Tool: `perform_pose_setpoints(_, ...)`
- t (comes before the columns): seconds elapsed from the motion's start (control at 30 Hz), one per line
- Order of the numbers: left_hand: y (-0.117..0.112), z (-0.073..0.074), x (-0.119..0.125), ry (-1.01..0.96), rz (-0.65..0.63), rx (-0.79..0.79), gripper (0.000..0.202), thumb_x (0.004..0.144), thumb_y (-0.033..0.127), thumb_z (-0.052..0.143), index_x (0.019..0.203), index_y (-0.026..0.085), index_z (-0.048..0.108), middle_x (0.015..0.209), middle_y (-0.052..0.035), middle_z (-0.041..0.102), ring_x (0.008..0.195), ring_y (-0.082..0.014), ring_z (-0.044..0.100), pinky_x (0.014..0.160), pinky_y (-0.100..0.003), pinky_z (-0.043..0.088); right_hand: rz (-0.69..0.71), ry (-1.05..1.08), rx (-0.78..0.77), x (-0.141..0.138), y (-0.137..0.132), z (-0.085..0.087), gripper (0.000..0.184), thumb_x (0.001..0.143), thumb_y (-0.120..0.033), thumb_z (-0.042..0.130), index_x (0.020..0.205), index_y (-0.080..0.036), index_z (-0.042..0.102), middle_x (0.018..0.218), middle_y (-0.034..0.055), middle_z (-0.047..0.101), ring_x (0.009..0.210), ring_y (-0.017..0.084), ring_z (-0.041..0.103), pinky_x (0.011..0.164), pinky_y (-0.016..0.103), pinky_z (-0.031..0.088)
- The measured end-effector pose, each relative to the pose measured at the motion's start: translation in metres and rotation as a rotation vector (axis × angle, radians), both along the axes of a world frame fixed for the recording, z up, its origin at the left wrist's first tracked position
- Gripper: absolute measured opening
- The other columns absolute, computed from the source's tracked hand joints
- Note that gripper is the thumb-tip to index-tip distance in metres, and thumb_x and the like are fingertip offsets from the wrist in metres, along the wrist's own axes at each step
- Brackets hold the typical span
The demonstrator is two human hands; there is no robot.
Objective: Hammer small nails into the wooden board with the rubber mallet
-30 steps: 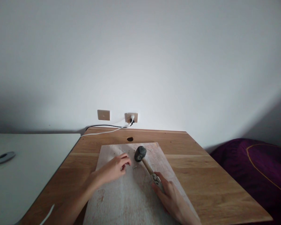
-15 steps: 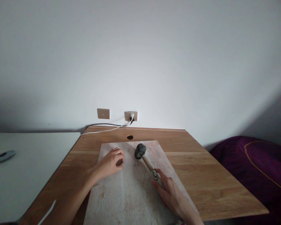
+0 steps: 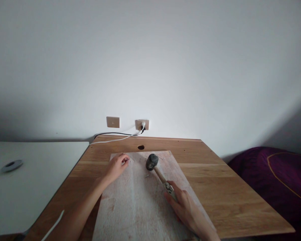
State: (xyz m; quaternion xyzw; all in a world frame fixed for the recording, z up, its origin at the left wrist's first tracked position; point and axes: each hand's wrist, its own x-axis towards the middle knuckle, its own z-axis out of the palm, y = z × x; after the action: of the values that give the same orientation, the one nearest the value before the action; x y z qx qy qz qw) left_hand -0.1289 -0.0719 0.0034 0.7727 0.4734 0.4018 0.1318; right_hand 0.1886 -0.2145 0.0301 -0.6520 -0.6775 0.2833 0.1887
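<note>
A pale whitewashed board (image 3: 140, 204) lies on a wooden desk (image 3: 215, 187). My right hand (image 3: 184, 209) is wrapped round the lower end of a wooden-handled hammer (image 3: 158, 171), whose dark head rests on the board near its far edge. My left hand (image 3: 117, 164) reaches to the board's far left corner, fingers curled in a pinch beside several small nails (image 3: 137, 161) standing in a row; what the fingers hold is too small to name. One loose nail (image 3: 146, 175) lies beside the hammer handle.
A white table (image 3: 27, 180) adjoins the desk on the left, with a grey ring (image 3: 12, 165) on it. Wall sockets (image 3: 141, 124) and cables (image 3: 115, 137) run behind the desk. The desk has a cable hole (image 3: 140, 147). A purple cushion (image 3: 273, 177) sits at the right.
My left hand has drawn away from beside the hammer head and moved left and farther back, to the board's far left corner. The hammer and my right hand have hardly moved.
</note>
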Motion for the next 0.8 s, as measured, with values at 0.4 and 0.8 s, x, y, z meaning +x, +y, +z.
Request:
perform_pose_setpoints(0.4,0.007,-0.004,0.002,-0.015,-0.039,-0.08,0.022,0.09,0.014,0.06,0.097,0.021,0.079,0.094,-0.0052,0.071,0.082,-0.0172,0.067,0.079,-0.029,0.051,0.0,0.031,0.0,-0.003,0.001,0.002,0.06,0.098,-0.053,0.039,0.145,-0.019,0.053,0.108,0.0109,0.076,0.112,0.03,0.068,0.098,0.037,0.049)
perform_pose_setpoints(0.8,0.0,-0.001,0.011,0.173,0.026,0.023,0.027,0.091,0.012,0.058,0.103,0.024,0.079,0.096,-0.0053,0.072,0.092,-0.0208,0.068,0.087,-0.032,0.051,0.037,0.024,-0.026,-0.006,-0.001,0.013,0.065,0.098,-0.054,0.034,0.147,-0.016,0.051,0.118,0.0134,0.075,0.117,0.028,0.067,0.1,0.034,0.048)
